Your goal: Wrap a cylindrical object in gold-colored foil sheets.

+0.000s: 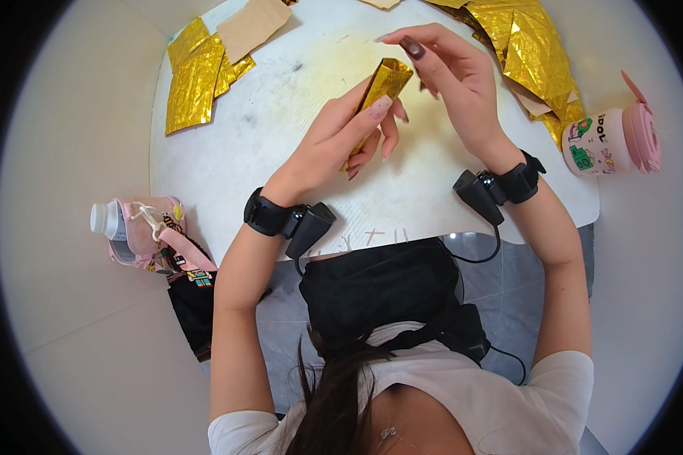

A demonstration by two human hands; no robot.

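My left hand (pixel 338 140) is wrapped round a narrow gold foil pouch (pixel 389 76), which stands tilted with its upper end pointing away from me. That end looks parted, like a flattened tube; the lower part is mostly covered by my fingers. Just above and to the right, my right hand (pixel 461 87) is raised off the table, apart from the pouch. Its thumb and forefinger are stretched out and separated, and nothing shows between them. The other fingers are bent and partly hidden behind the palm.
Gold foil pieces (pixel 190 95) and a tan sheet (pixel 252 29) lie at the far left of the white table (pixel 228 167). A larger gold foil pile (pixel 535 53) covers the far right. A pink-lidded cup (pixel 603 142) lies right; a bottle in a pink pouch (pixel 148 231) is left.
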